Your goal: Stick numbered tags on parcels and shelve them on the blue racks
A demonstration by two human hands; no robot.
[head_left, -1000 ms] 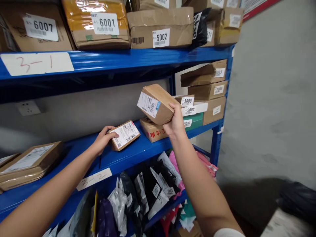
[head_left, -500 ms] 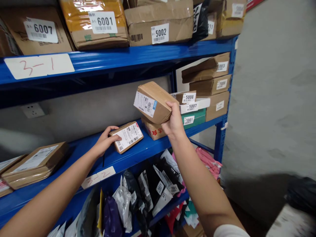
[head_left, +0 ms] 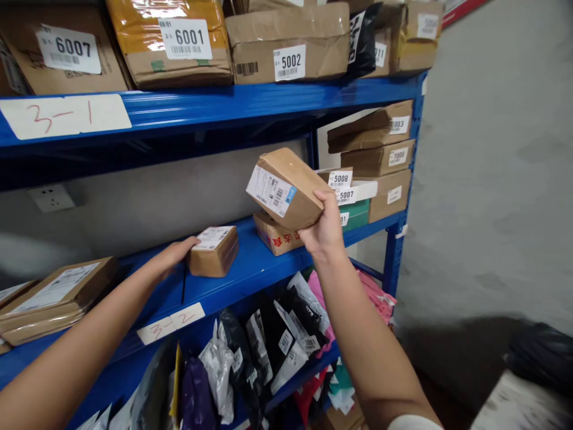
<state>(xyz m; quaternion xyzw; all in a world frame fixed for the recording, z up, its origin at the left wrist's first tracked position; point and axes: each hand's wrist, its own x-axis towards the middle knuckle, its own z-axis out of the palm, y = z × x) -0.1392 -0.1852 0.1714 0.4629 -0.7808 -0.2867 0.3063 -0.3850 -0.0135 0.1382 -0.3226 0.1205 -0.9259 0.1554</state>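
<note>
My right hand (head_left: 324,224) grips a brown cardboard box (head_left: 295,185) from its right side and holds it tilted above the middle shelf. A white shipping label with a blue patch faces me on that box. At the left, my left hand (head_left: 172,257) reaches over the shelf, its fingers stretched out to the upper left edge of a smaller cardboard box (head_left: 215,257). This smaller box rests on the blue shelf (head_left: 242,280) with a white label on top. Behind and below the held box sits a carton with red characters (head_left: 275,236).
Stacked boxes (head_left: 389,191) with number labels stand at the shelf's right end. Flat parcels (head_left: 58,292) lie at the left. Larger cartons (head_left: 286,36) fill the shelf above. Bagged parcels (head_left: 219,364) stand on the shelf below. A grey wall (head_left: 492,167) borders the right side.
The smaller box has turned from tilted toward me to level on the shelf, and my left hand has shifted to its left edge. My right hand's box has moved slightly right.
</note>
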